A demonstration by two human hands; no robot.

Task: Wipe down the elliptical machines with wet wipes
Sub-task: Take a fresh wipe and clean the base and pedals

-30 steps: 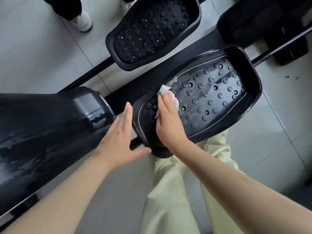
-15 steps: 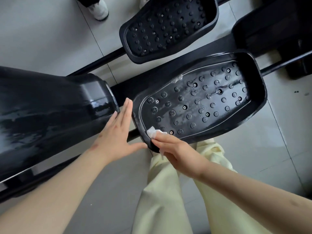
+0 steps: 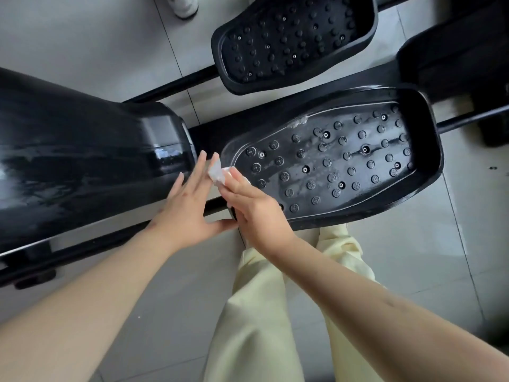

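Observation:
A black studded pedal (image 3: 344, 161) of the elliptical lies in the middle of the view, wet and streaked. My right hand (image 3: 253, 210) presses a crumpled white wet wipe (image 3: 217, 173) against the pedal's left rim. My left hand (image 3: 187, 213) is flat with straight fingers beside that rim, its thumb touching the pedal's lower edge. The second pedal (image 3: 292, 40) sits higher up. The glossy black housing (image 3: 82, 166) of the machine fills the left side.
Black rails (image 3: 176, 84) run under the pedals across grey floor tiles. My pale yellow trouser legs (image 3: 261, 312) stand below the pedal. Another person's white shoe (image 3: 184, 6) shows at the top edge. A dark base block (image 3: 468, 64) sits at the top right.
My right hand slid the wipe from the pedal's studded surface down to its near rim, then up along the left rim. My left hand stayed flat beside the pedal.

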